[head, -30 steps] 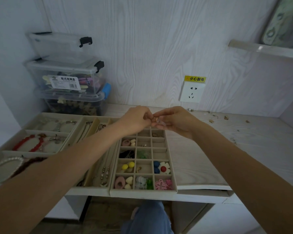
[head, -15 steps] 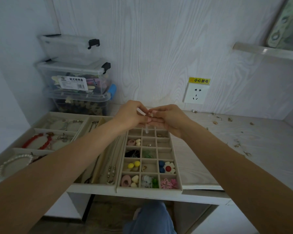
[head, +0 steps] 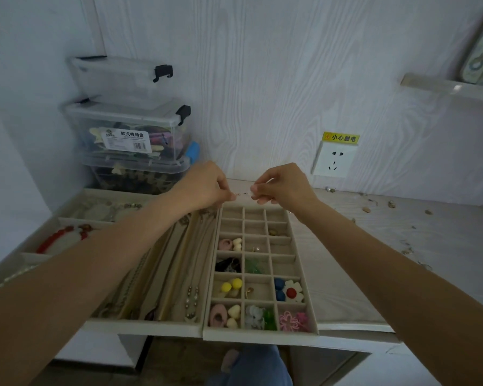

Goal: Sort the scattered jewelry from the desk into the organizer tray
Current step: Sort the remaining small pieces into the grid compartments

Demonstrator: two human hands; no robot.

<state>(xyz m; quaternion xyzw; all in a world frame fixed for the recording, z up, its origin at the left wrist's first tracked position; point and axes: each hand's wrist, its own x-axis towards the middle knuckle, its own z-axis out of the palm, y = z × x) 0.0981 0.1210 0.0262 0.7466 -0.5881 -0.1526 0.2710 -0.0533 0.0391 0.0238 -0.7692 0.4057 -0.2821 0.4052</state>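
A beige organizer tray [head: 219,232] with many small square compartments sits on the desk; several hold colourful earrings and flower pieces. Above its far edge my left hand [head: 204,186] and my right hand [head: 283,185] each pinch one end of a thin small jewelry piece [head: 241,193] stretched between them. Scattered jewelry [head: 392,204] lies in small bits on the desk to the right. A long-slot tray [head: 170,277] beside the grid holds necklaces.
Stacked clear plastic storage boxes [head: 129,129] stand at the back left against the wall. More beige trays [head: 64,218] with a red bracelet lie left. A wall socket [head: 334,160] is behind the desk. A shelf [head: 446,86] juts out at upper right.
My hands have drawn apart, so the thin jewelry piece now spans a short gap between the fingertips. The view has shifted slightly.
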